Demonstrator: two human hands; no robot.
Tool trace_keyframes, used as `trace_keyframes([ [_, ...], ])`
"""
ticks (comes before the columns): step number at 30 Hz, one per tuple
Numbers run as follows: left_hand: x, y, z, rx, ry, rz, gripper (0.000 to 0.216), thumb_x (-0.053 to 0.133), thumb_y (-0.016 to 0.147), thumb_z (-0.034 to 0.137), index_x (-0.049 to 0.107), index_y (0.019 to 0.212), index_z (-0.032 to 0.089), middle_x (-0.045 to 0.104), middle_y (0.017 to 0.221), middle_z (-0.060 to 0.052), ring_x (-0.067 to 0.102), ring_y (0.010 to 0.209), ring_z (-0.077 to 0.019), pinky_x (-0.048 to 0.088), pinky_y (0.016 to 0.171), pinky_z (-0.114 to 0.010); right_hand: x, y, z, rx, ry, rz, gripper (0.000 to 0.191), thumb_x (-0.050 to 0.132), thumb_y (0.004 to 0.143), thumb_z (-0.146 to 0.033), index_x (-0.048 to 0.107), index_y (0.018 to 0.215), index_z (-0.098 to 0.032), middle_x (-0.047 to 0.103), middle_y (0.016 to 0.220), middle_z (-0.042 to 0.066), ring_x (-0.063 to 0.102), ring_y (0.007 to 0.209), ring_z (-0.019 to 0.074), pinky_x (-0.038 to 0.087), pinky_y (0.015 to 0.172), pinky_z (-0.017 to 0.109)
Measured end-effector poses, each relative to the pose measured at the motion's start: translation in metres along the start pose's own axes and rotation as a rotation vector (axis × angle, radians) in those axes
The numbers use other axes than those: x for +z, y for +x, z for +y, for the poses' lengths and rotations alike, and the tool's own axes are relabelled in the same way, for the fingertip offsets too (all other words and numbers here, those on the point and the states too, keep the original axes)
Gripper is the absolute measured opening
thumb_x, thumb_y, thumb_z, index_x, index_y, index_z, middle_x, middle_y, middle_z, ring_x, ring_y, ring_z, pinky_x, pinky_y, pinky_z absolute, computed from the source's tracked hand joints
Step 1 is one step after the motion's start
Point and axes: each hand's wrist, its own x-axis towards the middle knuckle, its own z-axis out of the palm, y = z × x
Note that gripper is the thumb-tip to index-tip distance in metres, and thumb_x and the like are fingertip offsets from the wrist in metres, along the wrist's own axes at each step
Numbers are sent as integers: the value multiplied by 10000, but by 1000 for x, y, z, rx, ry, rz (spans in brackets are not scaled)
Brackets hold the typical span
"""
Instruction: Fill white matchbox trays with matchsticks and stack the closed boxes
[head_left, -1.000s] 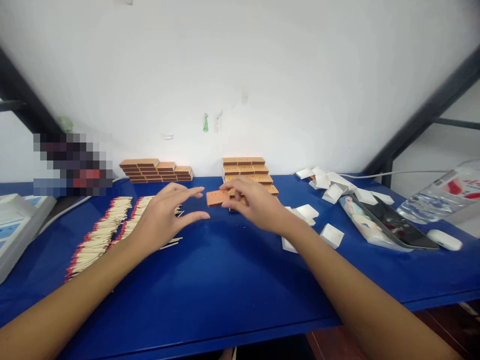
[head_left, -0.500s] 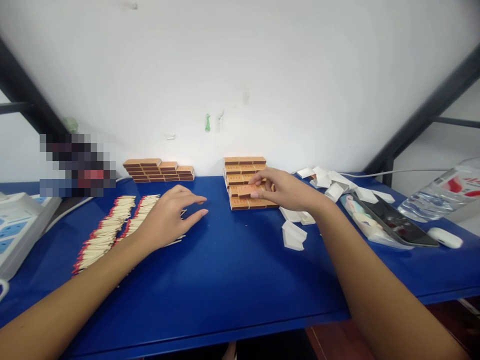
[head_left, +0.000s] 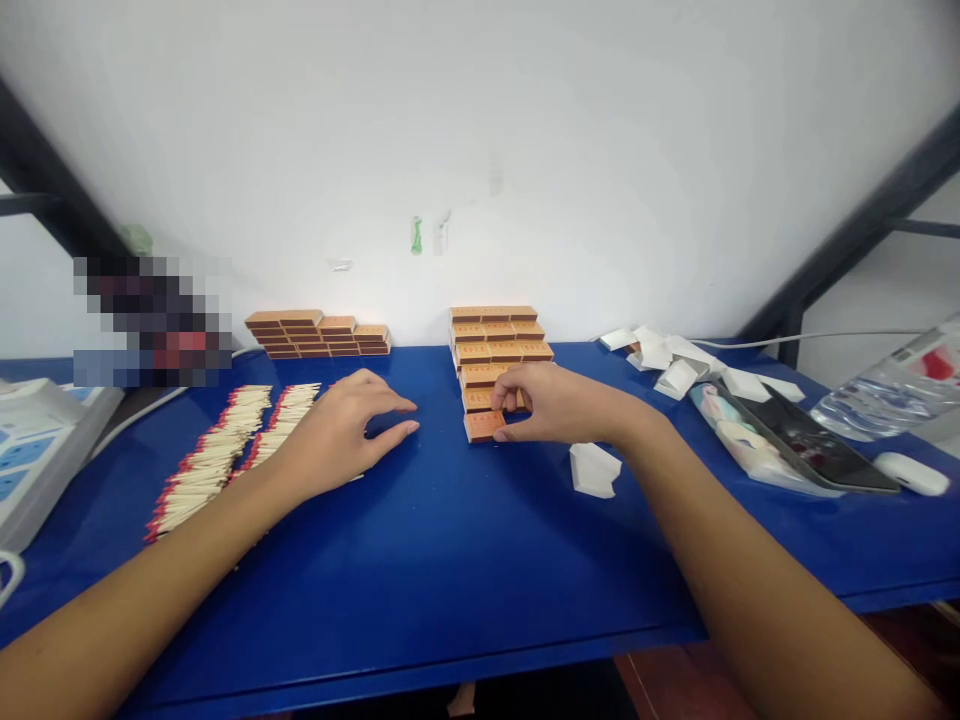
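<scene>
Work surface: a blue table (head_left: pixel 450 580) set against a plain white wall (head_left: pixel 525 150); dark diagonal frame members (head_left: pixel 847 260) stand at both rear corners.

Right hand (head_left: pixel 559 405): thumb and fingers closed narrowly on an orange matchbox (head_left: pixel 484 425); the box lies flat on the table, touching the front foot of the stepped stack of matchboxes (head_left: pixel 499 345) at mid-table near the wall.

Left hand (head_left: pixel 345 430): loosely spread, fingers curved, fingertips on the table, holding nothing; it lies just beside the rows of red-tipped matches (head_left: pixel 225 450), which run along the left of the surface.

Other items: a second, lower stack of matchboxes (head_left: pixel 315 335) against the wall at rear left; a white inner tray (head_left: pixel 595 470) just right of the right wrist; a loose heap of white trays (head_left: pixel 667 358) at rear right; a phone (head_left: pixel 806 440) lying on a pouch, a toppled water bottle (head_left: pixel 885 395) and a small white case (head_left: pixel 911 473) at far right; a white device (head_left: pixel 30 450) at the left edge; a white cable (head_left: pixel 825 340) along the rear right edge.
</scene>
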Motion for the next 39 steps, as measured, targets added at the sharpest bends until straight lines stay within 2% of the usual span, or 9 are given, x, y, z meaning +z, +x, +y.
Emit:
trace_keyframes([
  [4, -2, 1, -4, 15, 14, 36, 297, 644, 1025, 421, 808, 1144, 204, 794, 986, -82, 682, 1015, -255, 581, 895, -409, 2, -1, -2, -7, -12, 16, 187, 797, 781, -367, 687, 833, -225, 669, 788, 22, 557, 673, 173, 387, 581, 311],
  [10, -2, 0, -6, 32, 22, 36, 300, 655, 1023, 416, 806, 1145, 187, 795, 973, -78, 680, 1005, -253, 580, 888, -408, -2, -3, -3, 4, -51, 70, 227, 809, 780, -375, 707, 910, -220, 722, 857, 43, 614, 729, 195, 412, 606, 312],
  [14, -3, 0, -5, 31, 21, 29, 309, 655, 1024, 407, 810, 1157, 174, 786, 979, -89, 684, 998, -252, 580, 884, -404, -23, -16, -3, 202, -33, 11, 276, 813, 800, -478, 702, 808, -225, 721, 808, 56, 639, 684, 206, 427, 578, 335],
  [18, -7, 1, -4, 47, 46, 50, 301, 665, 1016, 390, 811, 1151, 165, 784, 962, -91, 686, 988, -256, 579, 865, -403, -42, -34, 6, 496, -128, -130, 446, 907, 678, -584, 630, 630, -237, 686, 720, 71, 624, 609, 238, 409, 543, 375],
  [23, -9, 1, -4, 63, 75, 74, 289, 660, 1022, 387, 810, 1153, 178, 782, 971, -87, 682, 987, -249, 567, 871, -387, -43, -39, 10, 625, -109, -247, 451, 953, 597, -574, 654, 580, -237, 695, 665, 99, 662, 580, 291, 460, 564, 430],
  [27, -10, 1, -4, 73, 74, 73, 292, 663, 1023, 388, 814, 1149, 171, 779, 963, -88, 683, 976, -243, 557, 864, -368, -40, -37, 1, 661, -133, -311, 374, 922, 655, -493, 674, 589, -221, 706, 662, 100, 676, 572, 282, 488, 559, 419],
  [32, -16, 3, -7, 82, 108, 91, 275, 663, 1019, 367, 821, 1124, 169, 780, 935, -89, 681, 952, -247, 553, 871, -374, -42, -38, -6, 677, -185, -360, 295, 854, 717, -434, 703, 633, -195, 733, 763, 100, 705, 684, 265, 504, 611, 383],
  [36, -17, 4, -5, 78, 105, 101, 264, 659, 1017, 368, 824, 1107, 183, 783, 912, -83, 684, 945, -251, 555, 879, -385, -44, -40, -2, 687, -178, -320, 247, 845, 721, -428, 725, 707, -213, 748, 821, 79, 707, 751, 263, 487, 634, 367],
  [39, -16, 4, -3, 90, 96, 73, 287, 644, 1024, 380, 825, 1117, 177, 783, 917, -90, 688, 945, -253, 558, 859, -387, -43, -42, -1, 695, -193, -310, 296, 853, 720, -483, 717, 724, -220, 750, 841, 82, 707, 774, 277, 482, 645, 377],
])
